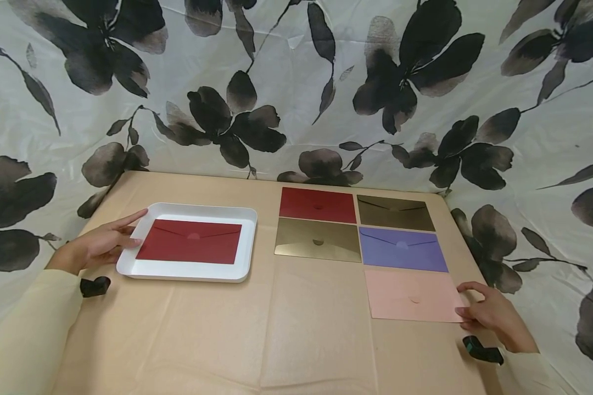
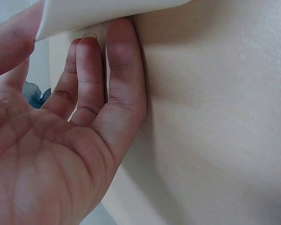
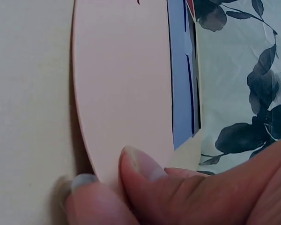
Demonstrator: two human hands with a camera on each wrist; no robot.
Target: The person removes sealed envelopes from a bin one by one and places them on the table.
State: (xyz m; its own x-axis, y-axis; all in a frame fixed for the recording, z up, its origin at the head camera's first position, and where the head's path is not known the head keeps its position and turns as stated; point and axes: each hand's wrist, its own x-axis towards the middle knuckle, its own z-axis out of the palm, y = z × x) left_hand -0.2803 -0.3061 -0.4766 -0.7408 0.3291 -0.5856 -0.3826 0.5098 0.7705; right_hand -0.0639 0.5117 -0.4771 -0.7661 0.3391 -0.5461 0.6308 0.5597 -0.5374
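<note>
My left hand (image 1: 101,244) grips the left rim of a white tray (image 1: 188,271), thumb over the edge and fingers beneath, as the left wrist view shows. Inside that tray lies a red envelope (image 1: 190,249), flap side up. At the right, my right hand (image 1: 496,315) pinches the right edge of a pink envelope (image 1: 410,293) between thumb and fingers. The right wrist view shows the thumb on top of the pink envelope (image 3: 124,84), whose near edge bows slightly. Just behind it lies a blue-violet envelope (image 1: 402,255).
Farther back on the tan-covered table (image 1: 217,334) lie another red envelope (image 1: 316,200), a gold envelope (image 1: 321,247) and a dark gold envelope (image 1: 395,216). Floral cloth (image 1: 296,82) surrounds the table's back and sides. Each wrist wears a black device (image 1: 483,350).
</note>
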